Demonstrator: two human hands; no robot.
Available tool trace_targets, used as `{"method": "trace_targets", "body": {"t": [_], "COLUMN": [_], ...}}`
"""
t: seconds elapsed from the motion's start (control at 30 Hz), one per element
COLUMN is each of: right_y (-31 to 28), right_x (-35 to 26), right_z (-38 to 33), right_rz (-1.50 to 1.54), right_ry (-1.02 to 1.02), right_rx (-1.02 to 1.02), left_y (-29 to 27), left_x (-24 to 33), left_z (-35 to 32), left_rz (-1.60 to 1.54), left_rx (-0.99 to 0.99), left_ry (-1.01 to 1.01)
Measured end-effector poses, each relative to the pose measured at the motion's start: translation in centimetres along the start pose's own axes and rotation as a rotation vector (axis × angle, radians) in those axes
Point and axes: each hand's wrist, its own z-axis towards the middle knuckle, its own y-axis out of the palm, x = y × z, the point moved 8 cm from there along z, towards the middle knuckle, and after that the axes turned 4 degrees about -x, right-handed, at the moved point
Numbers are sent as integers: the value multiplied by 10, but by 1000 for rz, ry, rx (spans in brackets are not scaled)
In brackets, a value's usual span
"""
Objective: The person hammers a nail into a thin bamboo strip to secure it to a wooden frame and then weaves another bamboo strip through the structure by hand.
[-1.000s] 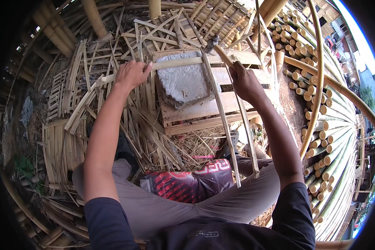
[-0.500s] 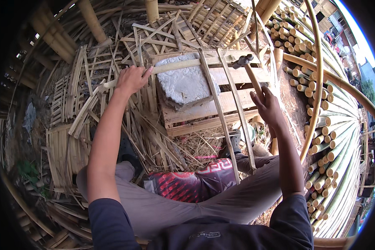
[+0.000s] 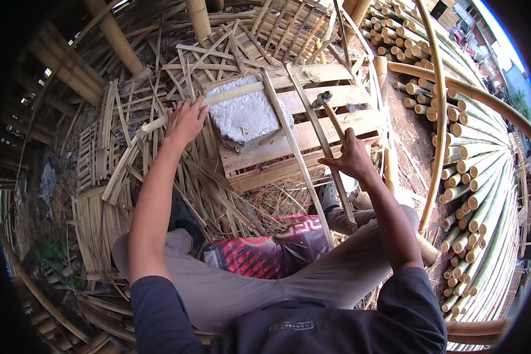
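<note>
My left hand is closed around a flat bamboo strip that lies across a rough grey stone block. Two more bamboo strips, one over the block's right edge and another farther right, cross it and slope down toward my legs. My right hand grips a hammer by its wooden handle, the metal head pointing away from me. The thumb side of that hand reaches to the right-hand sloping strip; whether it presses on it I cannot tell.
The block rests on a low slatted wooden platform. Split bamboo pieces lie in a heap to its left. A printed sack-like cloth lies between my legs. Cut bamboo poles are stacked at the right, behind a bent pole.
My right hand has brought the hammer nearer to me and left, close to the right-hand sloping strip. My left hand keeps its hold on the strip. The whole view has shifted slightly.
</note>
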Motion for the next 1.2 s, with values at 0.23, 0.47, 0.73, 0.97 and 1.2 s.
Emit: {"method": "trace_targets", "body": {"t": [0.23,0.47,0.73,0.97,1.2], "right_y": [2,7,-12,-41,-58], "right_x": [7,13,-2,-10,11], "right_z": [2,6,3,1,-3], "right_rz": [25,-8,3,58,119], "right_ry": [-28,3,61,103,71], "right_rx": [15,-21,0,155,319], "left_y": [-1,0,5,-15,-82], "left_x": [1,1,-4,8,-20], "left_z": [-1,0,3,-7,-79], "left_rz": [0,18,-30,105,-315], "left_rx": [54,46,0,251,1167], "left_ry": [34,32,3,50,-212]}}
